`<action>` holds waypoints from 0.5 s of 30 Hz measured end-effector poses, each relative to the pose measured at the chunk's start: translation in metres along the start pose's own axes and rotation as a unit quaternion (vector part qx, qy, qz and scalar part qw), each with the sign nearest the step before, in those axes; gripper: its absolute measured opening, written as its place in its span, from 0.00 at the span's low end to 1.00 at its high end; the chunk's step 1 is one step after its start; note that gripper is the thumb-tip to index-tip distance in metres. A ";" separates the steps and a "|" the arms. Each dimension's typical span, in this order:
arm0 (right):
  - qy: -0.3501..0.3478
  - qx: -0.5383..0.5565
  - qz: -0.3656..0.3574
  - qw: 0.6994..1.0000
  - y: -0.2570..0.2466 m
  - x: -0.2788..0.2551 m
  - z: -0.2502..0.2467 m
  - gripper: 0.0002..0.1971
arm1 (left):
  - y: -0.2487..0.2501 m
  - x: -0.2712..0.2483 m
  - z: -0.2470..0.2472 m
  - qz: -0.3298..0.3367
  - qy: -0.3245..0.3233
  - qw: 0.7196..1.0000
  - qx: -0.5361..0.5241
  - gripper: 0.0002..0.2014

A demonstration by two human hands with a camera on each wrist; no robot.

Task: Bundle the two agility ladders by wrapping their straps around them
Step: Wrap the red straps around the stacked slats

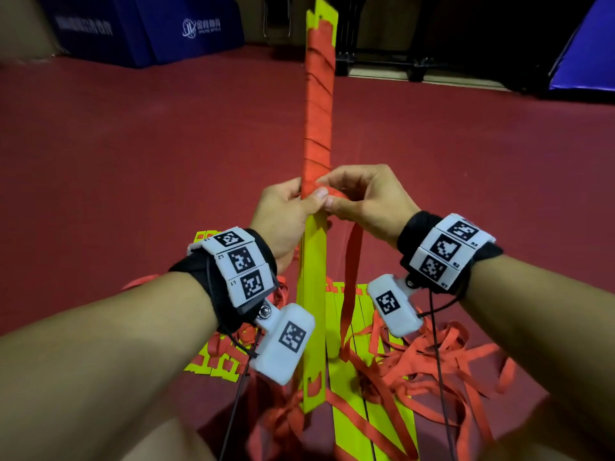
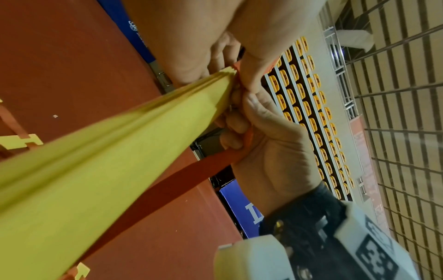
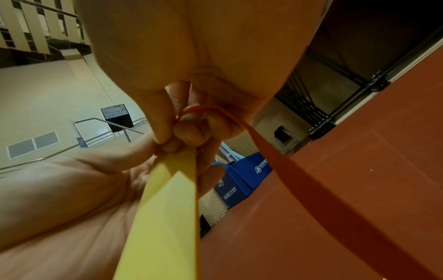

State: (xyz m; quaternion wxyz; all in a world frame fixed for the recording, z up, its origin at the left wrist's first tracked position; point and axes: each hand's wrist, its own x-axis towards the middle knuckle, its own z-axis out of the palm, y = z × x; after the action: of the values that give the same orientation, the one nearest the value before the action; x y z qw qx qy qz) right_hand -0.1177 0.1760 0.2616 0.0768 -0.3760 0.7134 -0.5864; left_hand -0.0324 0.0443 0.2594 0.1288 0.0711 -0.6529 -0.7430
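Note:
A bundle of yellow ladder rungs (image 1: 314, 261) points up and away from me, its far half wound tightly in red strap (image 1: 319, 111). My left hand (image 1: 299, 202) grips the bundle just below the last winding, thumb pressed on the strap's edge. My right hand (image 1: 346, 197) pinches the strap against the bundle's right side. From it the loose strap (image 1: 352, 261) hangs to the floor. The left wrist view shows the rungs (image 2: 120, 151) and the strap (image 2: 179, 181) running into the right hand (image 2: 268, 144). The right wrist view shows the strap (image 3: 299, 180) looping over my curled fingers (image 3: 191, 130).
The second ladder's yellow rungs (image 1: 362, 331) lie on the red floor (image 1: 133, 161) under my wrists, in a tangle of loose red strap (image 1: 432, 357). Blue padded mats (image 1: 149, 28) stand at the back left and another blue mat (image 1: 585, 48) stands at the back right. A dark wheeled rack (image 1: 416, 66) stands behind.

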 end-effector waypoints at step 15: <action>0.011 0.014 0.048 0.999 0.001 0.000 -0.007 0.07 | 0.007 0.005 -0.002 -0.050 0.072 0.990 -0.113 0.08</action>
State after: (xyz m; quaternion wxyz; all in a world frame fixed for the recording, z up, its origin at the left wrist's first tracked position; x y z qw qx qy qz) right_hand -0.1220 0.1810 0.2632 0.1021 -0.3337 0.7229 -0.5964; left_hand -0.0358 0.0397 0.2664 0.1452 0.1425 -0.5495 -0.8104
